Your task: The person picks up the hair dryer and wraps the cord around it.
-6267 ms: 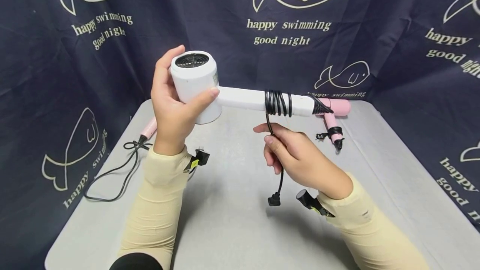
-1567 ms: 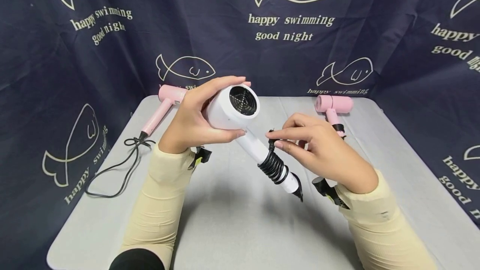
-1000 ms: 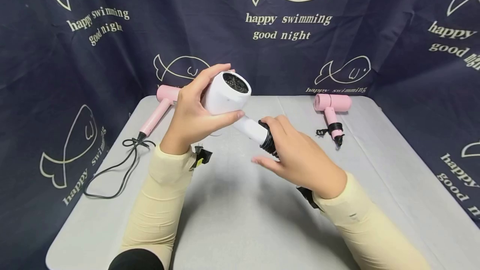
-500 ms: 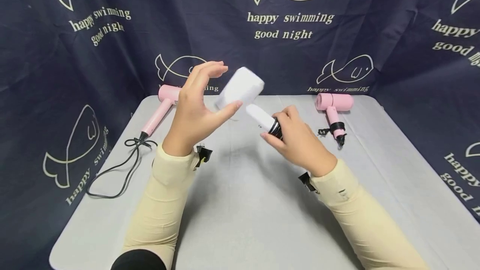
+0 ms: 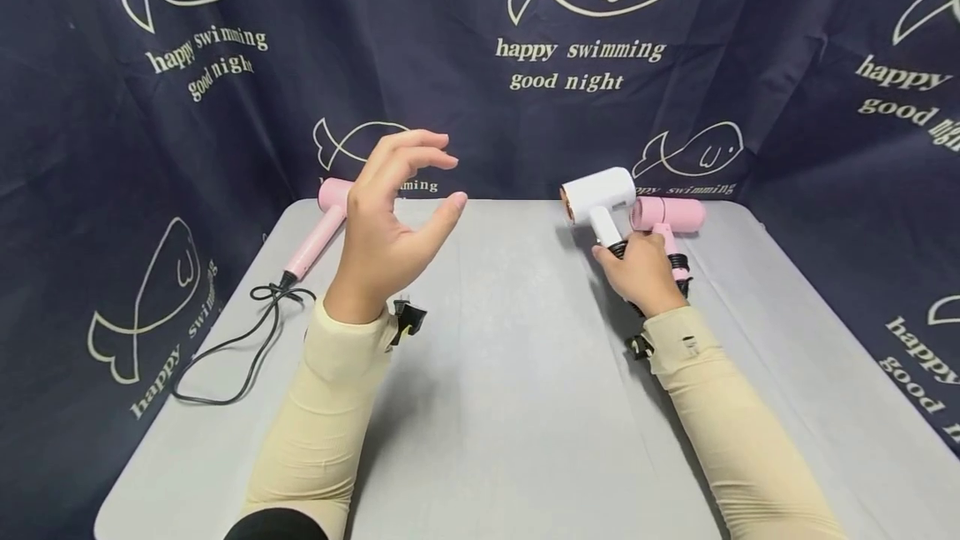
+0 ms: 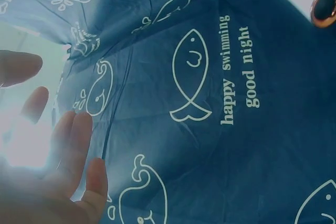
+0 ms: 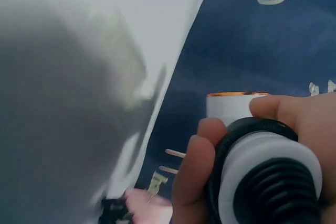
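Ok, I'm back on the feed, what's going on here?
The person's right hand grips a white hair dryer by its cord-wrapped handle, toward the back right, beside one pink dryer. Whether the white one rests on the table is unclear. The left hand is raised, holding nothing. Another pink dryer lies at left, its black cord trailing.

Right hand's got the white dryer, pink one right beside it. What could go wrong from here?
1. The right hand holds the white dryer close to the right pink dryer, so it might bump it.
2. The black cord wrapped round the white handle lies under that grip; turns could slip loose.
3. The left pink dryer has its cord looped loosely near the left sleeve; it might snag.
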### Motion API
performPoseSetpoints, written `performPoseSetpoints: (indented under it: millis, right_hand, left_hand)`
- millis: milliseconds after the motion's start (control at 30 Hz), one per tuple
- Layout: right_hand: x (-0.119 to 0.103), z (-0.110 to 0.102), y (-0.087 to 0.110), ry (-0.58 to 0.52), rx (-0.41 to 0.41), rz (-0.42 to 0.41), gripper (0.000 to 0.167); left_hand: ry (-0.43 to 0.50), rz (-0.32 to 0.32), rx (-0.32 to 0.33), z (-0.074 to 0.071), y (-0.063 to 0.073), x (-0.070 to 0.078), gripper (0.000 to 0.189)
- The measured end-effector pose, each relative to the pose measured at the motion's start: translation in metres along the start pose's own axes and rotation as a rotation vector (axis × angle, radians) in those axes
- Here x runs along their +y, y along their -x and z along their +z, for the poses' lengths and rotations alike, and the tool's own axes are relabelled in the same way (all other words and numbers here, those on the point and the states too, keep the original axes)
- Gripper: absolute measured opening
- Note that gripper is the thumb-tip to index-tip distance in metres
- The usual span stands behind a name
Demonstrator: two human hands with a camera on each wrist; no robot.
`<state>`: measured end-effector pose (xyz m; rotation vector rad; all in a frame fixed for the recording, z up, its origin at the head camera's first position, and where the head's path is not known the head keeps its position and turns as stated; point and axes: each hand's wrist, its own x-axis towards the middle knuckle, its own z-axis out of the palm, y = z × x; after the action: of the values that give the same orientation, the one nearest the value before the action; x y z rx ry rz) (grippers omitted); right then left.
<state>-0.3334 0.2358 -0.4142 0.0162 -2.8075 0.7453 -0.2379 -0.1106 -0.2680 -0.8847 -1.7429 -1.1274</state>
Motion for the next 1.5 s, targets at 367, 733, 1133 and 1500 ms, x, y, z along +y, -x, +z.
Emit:
performPoseSetpoints:
  millis: [367,733,1133,1500]
  right_hand:
    - [0.028,0.003,-0.008,0.074,-0.085,0.085,0.062]
    - [0.028,0.004,-0.009,0.080,-0.084,0.065,0.059]
    - [0.028,-0.011,-0.012,0.071,-0.260,-0.009,0.066]
    - [0.033,-0.013,-0.013,0.050,-0.134,-0.079,0.050]
  left_hand:
    - [0.022,0.012,-0.016,0.002,0.001,-0.001,0.021]
    - [0.063,0.017,-0.017,0.005,0.001,-0.001,0.018]
    - [0.065,0.001,-0.032,0.008,0.002,0.001,0.016]
    - [0.074,0.014,-0.057,0.012,0.004,0.001,0.017]
